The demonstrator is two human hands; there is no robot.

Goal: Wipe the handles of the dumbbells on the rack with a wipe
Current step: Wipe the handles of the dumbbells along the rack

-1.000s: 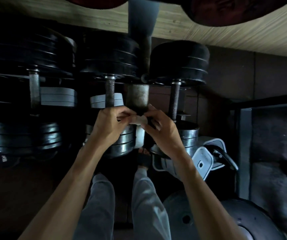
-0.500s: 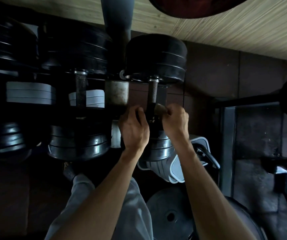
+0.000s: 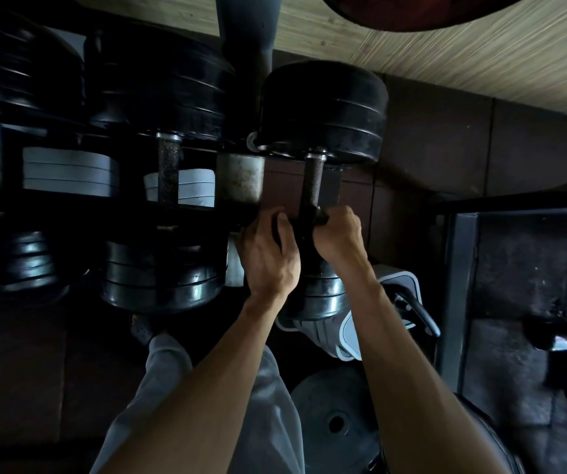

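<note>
Right hand (image 3: 338,234) curled round lower end of knurled handle (image 3: 312,181) of rightmost dumbbell (image 3: 323,111), fingers clamped on it. Left hand (image 3: 268,254) touching same handle from 9 o'clock side, fingers bent against it; grip or mere contact cannot be told. Wipe hidden in dim light, cannot be made out. Dumbbell lying across rack (image 3: 241,176), handle running 12 to 6 o'clock. 2 more dumbbells at 9 o'clock, nearer one (image 3: 162,97) just beside. Loose weight plate (image 3: 335,422) on floor at 6 o'clock.
</note>
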